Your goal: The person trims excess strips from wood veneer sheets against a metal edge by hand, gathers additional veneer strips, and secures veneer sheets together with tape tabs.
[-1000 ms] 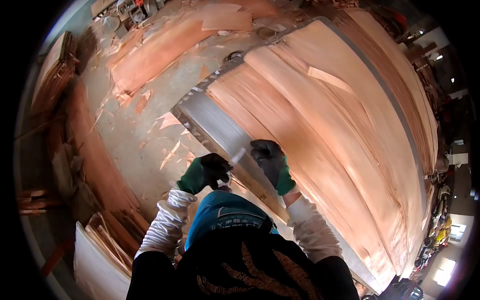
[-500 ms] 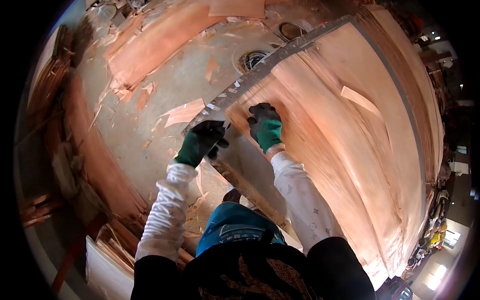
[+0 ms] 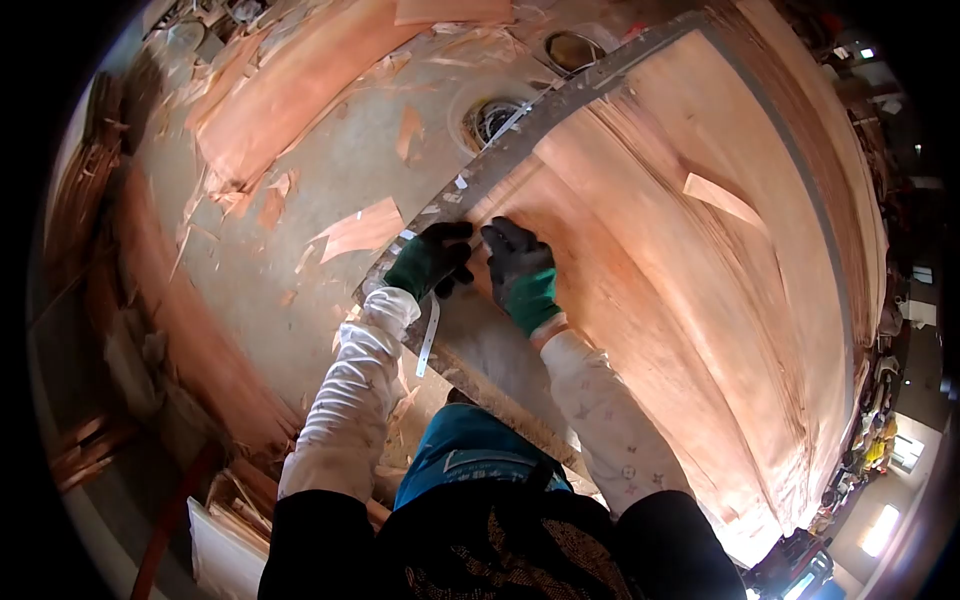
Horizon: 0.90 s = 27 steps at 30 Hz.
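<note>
Large thin reddish wood sheets lie on a grey-edged table. My left hand, in a black and green glove, is at the near left corner of the sheets, fingers bent. A narrow white strip with dark marks hangs just below it; the far end is hidden by the glove. My right hand, gloved alike, rests at the sheets' left edge, close to the left hand. Its fingers are bent together, and what they hold, if anything, is hidden.
A loose wood strip lies on the sheets. Beyond the table's far left edge stands a round container. Torn wood pieces and long sheets lie on the floor. More sheets are at the left.
Both hands have moved up toward the sheets' left corner and closer together than half a second ago. The white marked strip now shows below my left hand.
</note>
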Each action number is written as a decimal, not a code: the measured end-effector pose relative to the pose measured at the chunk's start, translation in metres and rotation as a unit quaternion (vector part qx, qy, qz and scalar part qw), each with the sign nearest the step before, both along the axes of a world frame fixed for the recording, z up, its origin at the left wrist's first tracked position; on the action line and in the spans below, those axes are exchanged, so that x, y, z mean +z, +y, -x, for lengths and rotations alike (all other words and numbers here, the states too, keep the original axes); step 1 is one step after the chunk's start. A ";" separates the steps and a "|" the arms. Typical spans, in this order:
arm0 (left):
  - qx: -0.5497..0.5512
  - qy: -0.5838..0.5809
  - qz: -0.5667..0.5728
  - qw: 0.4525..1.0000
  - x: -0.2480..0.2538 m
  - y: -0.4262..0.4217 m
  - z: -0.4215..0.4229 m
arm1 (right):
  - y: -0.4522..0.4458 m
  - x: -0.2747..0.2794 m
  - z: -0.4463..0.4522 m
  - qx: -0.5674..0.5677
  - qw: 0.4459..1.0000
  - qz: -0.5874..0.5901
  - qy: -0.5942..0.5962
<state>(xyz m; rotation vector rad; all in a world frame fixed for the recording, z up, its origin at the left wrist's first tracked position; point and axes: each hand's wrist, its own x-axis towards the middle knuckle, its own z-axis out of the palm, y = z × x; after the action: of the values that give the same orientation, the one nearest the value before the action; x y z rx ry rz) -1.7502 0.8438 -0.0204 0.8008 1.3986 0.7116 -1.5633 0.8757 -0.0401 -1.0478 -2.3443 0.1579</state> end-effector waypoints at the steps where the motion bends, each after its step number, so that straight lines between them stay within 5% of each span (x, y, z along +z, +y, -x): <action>1: -0.009 0.011 0.003 1.000 0.001 0.001 0.000 | 0.001 -0.003 0.003 0.024 0.999 -0.026 -0.024; 2: -0.028 -0.002 0.028 0.999 0.006 0.003 0.001 | -0.002 -0.010 0.008 0.024 0.985 0.004 -0.169; 5: 0.056 -0.025 -0.017 0.998 0.018 -0.021 -0.008 | -0.010 -0.017 0.014 0.000 0.977 -0.069 -0.201; 7: 0.065 0.080 0.004 0.995 0.024 -0.037 -0.013 | -0.017 -0.021 0.019 -0.011 0.977 -0.056 -0.206; 8: -0.069 0.210 -0.220 0.950 -0.005 -0.044 0.014 | -0.018 -0.036 0.025 -0.040 0.974 -0.069 -0.212; 9: -0.121 0.364 -0.436 0.814 -0.034 -0.049 0.041 | -0.019 -0.044 0.029 -0.075 0.969 -0.080 -0.220; 10: -0.196 0.525 -0.333 0.758 -0.021 -0.046 0.060 | -0.021 -0.039 0.029 -0.056 0.973 -0.034 -0.223; 11: -0.066 0.558 -0.306 0.768 -0.028 -0.040 0.086 | -0.022 -0.034 0.031 -0.041 0.974 0.012 -0.222; 12: -0.157 0.581 -0.348 0.719 -0.025 -0.036 0.135 | -0.024 -0.034 0.032 -0.048 0.977 -0.016 -0.207; 13: -0.124 0.467 -0.235 0.844 0.009 -0.035 0.141 | -0.024 -0.039 0.033 -0.053 0.979 -0.047 -0.192; 15: 0.063 0.231 -0.041 0.970 0.081 -0.045 0.127 | -0.021 -0.069 0.051 -0.116 0.978 -0.020 -0.175; 18: 0.003 0.168 -0.004 0.986 0.093 -0.089 0.120 | -0.047 0.035 0.008 -0.074 0.987 -0.096 -0.102; 21: -0.018 0.118 0.084 0.989 0.112 -0.134 0.044 | -0.086 0.047 -0.050 -0.079 0.993 -0.033 0.087; 25: -0.089 0.012 0.133 0.987 0.099 -0.163 -0.051 | -0.145 0.060 -0.195 -0.189 0.978 0.082 0.030; 27: -0.164 0.148 0.204 0.954 0.129 -0.140 -0.130 | -0.165 0.057 -0.236 -0.254 0.958 0.130 -0.001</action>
<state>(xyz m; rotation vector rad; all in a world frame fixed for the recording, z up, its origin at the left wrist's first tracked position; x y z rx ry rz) -1.6198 0.7038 0.1082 0.8021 1.5614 0.0366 -1.3271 0.7104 0.0173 -1.7407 -2.0112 0.2707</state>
